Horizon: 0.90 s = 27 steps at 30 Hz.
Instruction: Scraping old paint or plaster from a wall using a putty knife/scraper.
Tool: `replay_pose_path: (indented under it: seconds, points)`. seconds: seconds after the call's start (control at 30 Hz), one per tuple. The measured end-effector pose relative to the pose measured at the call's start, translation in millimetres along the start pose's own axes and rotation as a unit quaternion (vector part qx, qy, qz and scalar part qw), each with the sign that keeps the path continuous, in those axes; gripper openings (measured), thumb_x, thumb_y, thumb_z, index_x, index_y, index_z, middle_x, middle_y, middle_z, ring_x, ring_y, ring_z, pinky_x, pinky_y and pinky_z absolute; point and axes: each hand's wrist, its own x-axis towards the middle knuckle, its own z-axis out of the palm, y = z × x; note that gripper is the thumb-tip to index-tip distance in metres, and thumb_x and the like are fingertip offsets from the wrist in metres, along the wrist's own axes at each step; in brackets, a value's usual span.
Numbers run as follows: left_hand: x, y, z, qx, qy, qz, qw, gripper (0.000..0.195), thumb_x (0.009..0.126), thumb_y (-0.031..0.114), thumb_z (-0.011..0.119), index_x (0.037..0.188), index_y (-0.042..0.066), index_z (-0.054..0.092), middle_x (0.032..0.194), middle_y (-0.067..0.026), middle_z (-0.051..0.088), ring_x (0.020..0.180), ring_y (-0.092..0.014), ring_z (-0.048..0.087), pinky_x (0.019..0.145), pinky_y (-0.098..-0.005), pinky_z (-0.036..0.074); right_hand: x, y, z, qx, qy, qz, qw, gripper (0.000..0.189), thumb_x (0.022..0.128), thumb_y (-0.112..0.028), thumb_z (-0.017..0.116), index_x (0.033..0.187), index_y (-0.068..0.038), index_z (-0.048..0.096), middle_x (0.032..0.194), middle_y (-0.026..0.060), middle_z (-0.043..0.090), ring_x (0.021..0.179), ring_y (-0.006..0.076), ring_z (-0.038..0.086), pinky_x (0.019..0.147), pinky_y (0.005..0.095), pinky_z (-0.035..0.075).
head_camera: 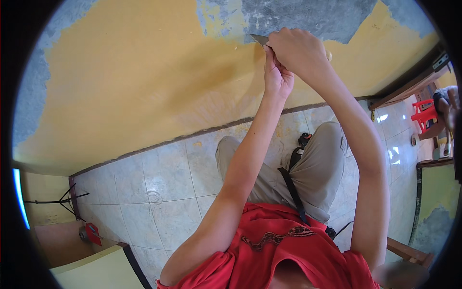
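My right hand is closed around a flat metal-bladed scraper, with a pale rounded end, probably of its handle, showing past the wrist. Just below it, my left hand grips the same tool, its thumb up near the base of the blade. The blade points left, at or close to the yellow painted wall. Around the tip, yellow paint borders a bare grey patch with a ragged edge. My fingers hide most of the handle, and I cannot tell whether the blade touches the wall.
Yellow flakes lie on the tiled floor by the wall's foot. A black strap crosses my lap. A black tripod stand is at left. To the right are a wooden door frame, a red plastic stool and another person.
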Motion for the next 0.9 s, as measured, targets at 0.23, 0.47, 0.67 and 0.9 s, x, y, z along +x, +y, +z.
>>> replay_pose_path:
  seconds: [0.23, 0.47, 0.67, 0.9]
  points:
    - [-6, 7, 4, 0.0, 0.01, 0.025, 1.0, 0.026, 0.103, 0.036, 0.049, 0.106, 0.012, 0.059, 0.09, 0.0021, 0.068, 0.077, -0.005, 0.065, 0.067, -0.0201, 0.056, -1, 0, 13, 0.025, -0.001, 0.024, 0.999, 0.027, 0.094, -0.027, 0.057, 0.085, -0.004, 0.067, 0.08, 0.0168, 0.07, 0.079, 0.0361, 0.071, 0.065, 0.0455, 0.057]
    - [-15, 19, 8, 0.048, 0.06, 0.048, 0.996, 0.027, 0.102, 0.034, 0.054, 0.097, 0.008, 0.062, 0.08, 0.0003, 0.066, 0.072, -0.008, 0.064, 0.064, -0.021, 0.057, -4, -3, 8, 0.105, -0.07, 0.098, 0.987, 0.037, 0.099, -0.035, 0.052, 0.09, -0.002, 0.065, 0.078, 0.0186, 0.069, 0.08, 0.0398, 0.069, 0.065, 0.0486, 0.055]
    - [-20, 25, 12, 0.087, 0.076, 0.042, 0.992, 0.026, 0.101, 0.03, 0.057, 0.093, 0.007, 0.063, 0.078, -0.0014, 0.066, 0.072, -0.009, 0.065, 0.064, -0.0223, 0.058, -6, -6, 14, 0.112, -0.068, 0.136, 0.982, 0.042, 0.101, -0.039, 0.048, 0.091, -0.001, 0.065, 0.083, 0.0217, 0.069, 0.084, 0.042, 0.068, 0.07, 0.051, 0.054]
    - [-27, 39, 15, 0.191, 0.107, 0.072, 0.973, 0.025, 0.098, 0.026, 0.064, 0.088, 0.004, 0.065, 0.077, -0.006, 0.066, 0.067, -0.014, 0.066, 0.063, -0.0253, 0.059, -9, -3, 34, 0.206, -0.032, 0.157, 0.965, 0.043, 0.1, -0.037, 0.049, 0.087, 0.002, 0.065, 0.084, 0.0245, 0.068, 0.081, 0.0437, 0.066, 0.069, 0.0513, 0.052]
